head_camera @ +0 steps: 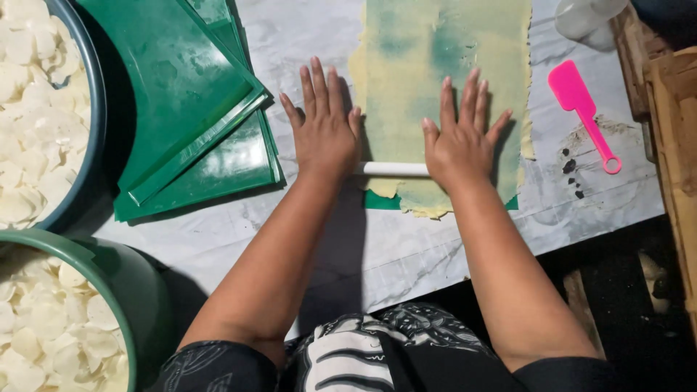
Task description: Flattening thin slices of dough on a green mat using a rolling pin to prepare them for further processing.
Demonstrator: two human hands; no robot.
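Observation:
A thin sheet of pale yellow dough (pixel 406 80) lies spread over a green board on the table. Across its near end runs a white rolling pin (pixel 392 169). My left hand (pixel 325 127) presses flat on the pin's left end, fingers spread, beside the dough's left edge. My right hand (pixel 461 138) presses flat on the pin's right part, palm down on the dough. Only the stretch of pin between my hands shows.
Stacked green trays (pixel 196 101) lie left of my left hand. Two green basins (pixel 134 290) (pixel 93 109) with several pale round dough discs stand at the left. A pink spatula (pixel 584 112) lies right of the dough. A wooden crate (pixel 671 123) borders the right edge.

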